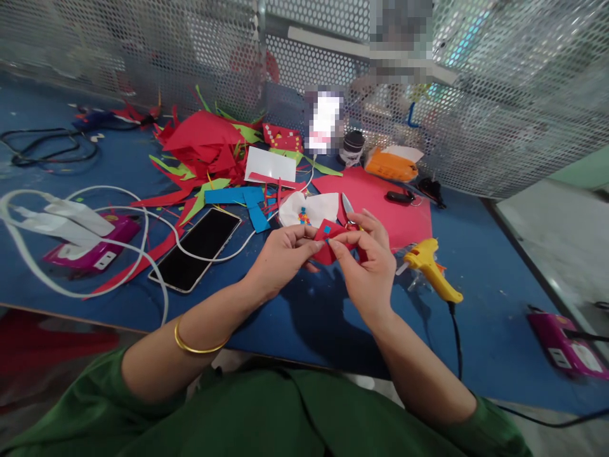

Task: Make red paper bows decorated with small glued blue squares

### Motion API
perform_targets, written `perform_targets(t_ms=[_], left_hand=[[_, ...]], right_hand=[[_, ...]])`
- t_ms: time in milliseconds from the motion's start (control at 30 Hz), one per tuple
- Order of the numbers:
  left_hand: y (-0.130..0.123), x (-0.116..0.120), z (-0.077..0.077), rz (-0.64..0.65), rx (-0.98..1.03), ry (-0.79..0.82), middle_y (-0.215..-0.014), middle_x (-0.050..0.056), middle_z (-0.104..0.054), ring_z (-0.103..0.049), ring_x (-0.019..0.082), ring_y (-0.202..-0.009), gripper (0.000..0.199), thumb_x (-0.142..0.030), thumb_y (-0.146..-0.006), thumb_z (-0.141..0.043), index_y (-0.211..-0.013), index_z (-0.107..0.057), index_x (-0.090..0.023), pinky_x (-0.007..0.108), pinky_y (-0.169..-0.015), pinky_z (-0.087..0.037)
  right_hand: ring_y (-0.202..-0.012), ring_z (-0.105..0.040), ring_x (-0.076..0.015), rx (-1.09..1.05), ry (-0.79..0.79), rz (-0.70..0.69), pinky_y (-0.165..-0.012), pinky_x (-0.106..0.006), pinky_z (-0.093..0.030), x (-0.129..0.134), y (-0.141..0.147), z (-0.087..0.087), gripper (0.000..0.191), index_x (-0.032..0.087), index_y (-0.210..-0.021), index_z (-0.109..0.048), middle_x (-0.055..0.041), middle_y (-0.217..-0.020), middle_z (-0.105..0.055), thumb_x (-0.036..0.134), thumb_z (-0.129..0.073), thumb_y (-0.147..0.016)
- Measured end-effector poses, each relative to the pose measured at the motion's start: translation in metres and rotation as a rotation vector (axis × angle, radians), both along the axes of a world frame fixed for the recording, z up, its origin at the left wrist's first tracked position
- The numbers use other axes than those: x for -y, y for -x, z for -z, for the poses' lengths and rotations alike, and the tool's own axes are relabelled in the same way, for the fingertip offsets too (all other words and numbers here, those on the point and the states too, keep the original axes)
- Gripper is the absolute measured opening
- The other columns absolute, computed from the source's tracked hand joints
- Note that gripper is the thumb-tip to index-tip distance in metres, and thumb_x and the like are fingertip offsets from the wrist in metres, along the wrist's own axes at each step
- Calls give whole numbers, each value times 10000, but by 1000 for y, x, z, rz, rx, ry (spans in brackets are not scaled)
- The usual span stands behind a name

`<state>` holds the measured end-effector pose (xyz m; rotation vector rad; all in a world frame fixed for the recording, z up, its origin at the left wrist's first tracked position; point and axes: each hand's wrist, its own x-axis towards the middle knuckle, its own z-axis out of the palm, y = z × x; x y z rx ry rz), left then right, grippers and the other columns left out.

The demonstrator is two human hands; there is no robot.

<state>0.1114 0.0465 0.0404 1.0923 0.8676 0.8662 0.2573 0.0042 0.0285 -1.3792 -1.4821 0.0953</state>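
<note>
My left hand [286, 259] pinches the left edge of a small red paper piece [325, 256] between thumb and fingers. A small blue paper square [327, 230] lies on the red paper's upper part. My right hand [370, 273] is closed at the paper's right side, thumb and forefinger pressed together on it. A bit of blue shows at these fingertips, too small to make out. Just behind the hands lies a white paper [322, 206] with tiny coloured bits [303, 217] on it. Scissors [347, 204] show one blade beyond my right hand, their handles partly hidden.
A yellow glue gun [431, 268] lies to the right. Left are a phone [197, 251], white cables [155, 260] and a purple power strip [114, 244]. Red and green paper scraps [204, 139], a red sheet [404, 222] and a lit phone [324, 120] sit before the perforated metal screen [143, 51].
</note>
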Motion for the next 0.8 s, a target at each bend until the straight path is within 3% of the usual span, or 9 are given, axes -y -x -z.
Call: perform_targets(t_ms=[800], left_hand=[[0,2,-3,2,-11,-23,-769,5,-666,-613,97,-619,177,-295,-747,-737,-826,-689,-144,202,-530,-543]], right_hand=[[-1239,-565,-254,66,-70,49,-1079,-557,-385,0,5,3,57,246,-813,-658,-51,-1101,-677,233,-670,-867]])
